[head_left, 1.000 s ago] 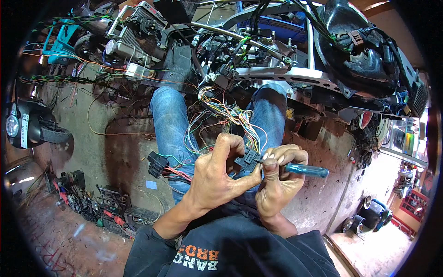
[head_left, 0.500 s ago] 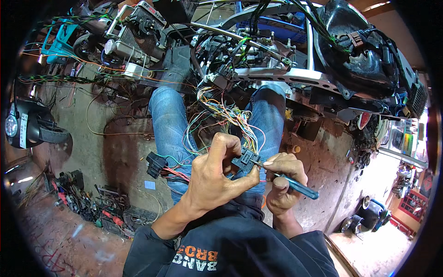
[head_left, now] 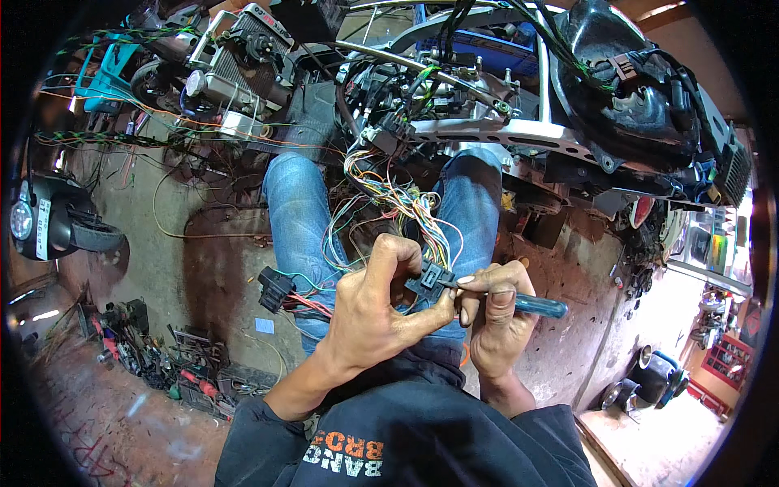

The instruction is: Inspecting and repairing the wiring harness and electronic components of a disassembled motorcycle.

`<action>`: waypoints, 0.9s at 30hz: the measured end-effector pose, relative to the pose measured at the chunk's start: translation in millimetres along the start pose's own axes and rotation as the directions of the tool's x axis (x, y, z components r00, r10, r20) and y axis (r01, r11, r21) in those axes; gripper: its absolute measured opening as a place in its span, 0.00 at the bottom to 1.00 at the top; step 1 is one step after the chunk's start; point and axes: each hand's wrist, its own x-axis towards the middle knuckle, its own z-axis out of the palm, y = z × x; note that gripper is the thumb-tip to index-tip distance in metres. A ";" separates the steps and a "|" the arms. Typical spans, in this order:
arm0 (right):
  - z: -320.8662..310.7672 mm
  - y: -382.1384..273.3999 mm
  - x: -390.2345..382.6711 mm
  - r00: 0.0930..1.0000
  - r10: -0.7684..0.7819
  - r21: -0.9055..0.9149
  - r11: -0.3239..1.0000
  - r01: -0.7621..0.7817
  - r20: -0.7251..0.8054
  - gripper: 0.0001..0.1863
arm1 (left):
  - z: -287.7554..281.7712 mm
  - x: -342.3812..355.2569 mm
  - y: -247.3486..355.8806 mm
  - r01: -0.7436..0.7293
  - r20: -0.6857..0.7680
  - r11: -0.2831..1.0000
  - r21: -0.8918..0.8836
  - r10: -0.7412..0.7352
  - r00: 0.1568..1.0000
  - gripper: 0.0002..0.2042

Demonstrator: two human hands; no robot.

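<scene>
My left hand grips a dark plastic connector at the end of a bundle of multicoloured wires, which runs up to the motorcycle frame. My right hand holds a screwdriver with a translucent teal handle, its thin shaft at the connector's right side. A second black connector, with red and green wires, rests by my left leg.
A partly dismantled motorcycle with a silver frame and radiator spans the top. A black scooter stands at left. Scattered tools lie on the lower left floor; a black machine sits at lower right.
The screwdriver handle swung down, then rose back toward level, my right thumb shifting on it. My left hand and the connector have moved slightly to the left.
</scene>
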 end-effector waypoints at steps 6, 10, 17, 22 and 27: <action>6.3 -0.2 -2.4 0.999 -0.046 0.017 0.999 0.047 -0.016 0.21 | 0.6 1.5 -0.8 0.003 -0.010 1.000 -0.011 -0.004 1.000 0.24; 16.7 -4.6 -11.8 0.994 0.013 0.056 0.998 -0.007 -0.110 0.17 | -1.5 4.9 4.2 -0.008 0.015 1.000 -0.014 0.008 1.000 0.24; 25.4 -3.4 -17.3 0.976 0.138 0.224 0.970 -0.098 -0.169 0.19 | -4.7 3.1 2.6 -0.039 0.020 0.999 0.033 0.039 0.999 0.26; 42.7 -10.8 -20.7 0.924 0.264 0.196 0.957 -0.215 -0.278 0.24 | -5.8 0.1 -2.5 -0.110 0.027 0.991 0.074 0.109 0.994 0.25; 42.6 -19.4 -20.6 0.879 0.427 0.333 0.877 -0.345 -0.214 0.24 | -9.9 -1.7 -4.5 -0.152 0.035 0.982 0.109 0.149 0.988 0.24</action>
